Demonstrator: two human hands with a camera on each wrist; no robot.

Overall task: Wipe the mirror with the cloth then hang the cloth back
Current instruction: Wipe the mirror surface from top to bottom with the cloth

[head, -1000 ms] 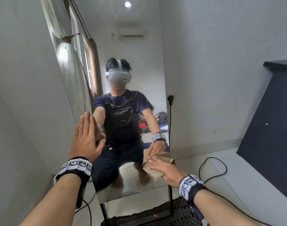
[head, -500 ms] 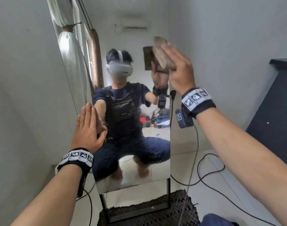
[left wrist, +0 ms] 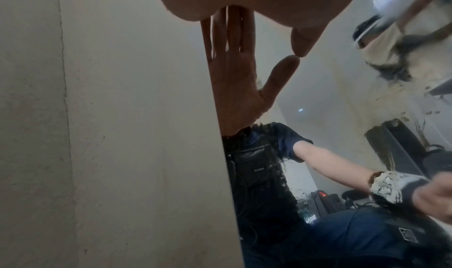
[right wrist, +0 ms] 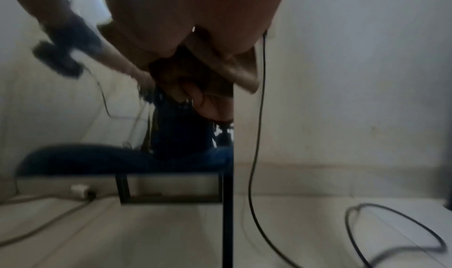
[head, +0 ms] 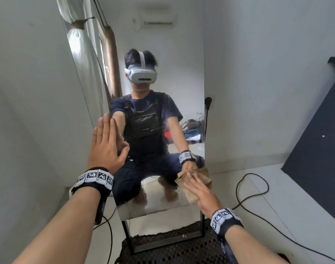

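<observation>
The flat left hand (head: 105, 147) steadies the mirror (head: 162, 121) while the right hand (head: 199, 189), fingers straight, should press the cloth (head: 202, 178) evenly near the lower right corner.

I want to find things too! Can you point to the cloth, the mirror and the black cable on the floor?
cloth (head: 196, 181): head view, on its brown folds beside the fingers.
mirror (head: 162, 204): head view, on the lower glass.
black cable (head: 252, 197): head view, on its loop on the floor.

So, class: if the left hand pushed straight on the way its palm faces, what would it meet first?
The left hand already lies flat on the mirror near its left edge, so it would meet the glass at once.
</observation>
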